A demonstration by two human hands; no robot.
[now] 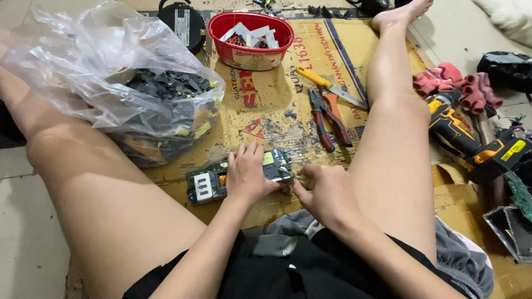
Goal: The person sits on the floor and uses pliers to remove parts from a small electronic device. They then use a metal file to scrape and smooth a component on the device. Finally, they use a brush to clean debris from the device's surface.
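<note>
Cardboard (pixel 288 105) covers the floor between my legs, and I take the circuit board (pixel 213 182) lying on it as my landmark. My left hand (pixel 247 174) lies flat on top of the board, fingers spread and pressing it down. My right hand (pixel 327 194) sits just right of the board's right end, fingers curled narrow and pinched at that edge; whether they grip a small part or only the board's rim I cannot tell.

Beyond the board, pliers (pixel 327 119) and a yellow-handled knife (pixel 330 86) lie untouched on the cardboard, with a red basket (pixel 250 55) of scraps farther back. Left of the board stands a clear plastic bag (pixel 111 83) heaped with dark pieces. Well to the right lie a cordless drill (pixel 471 141) and red gloves (pixel 457 83).

My judgement: the board looks largely intact, components in place, so stripping it seems barely begun, while the full bag suggests much earlier sorting is done.
</note>
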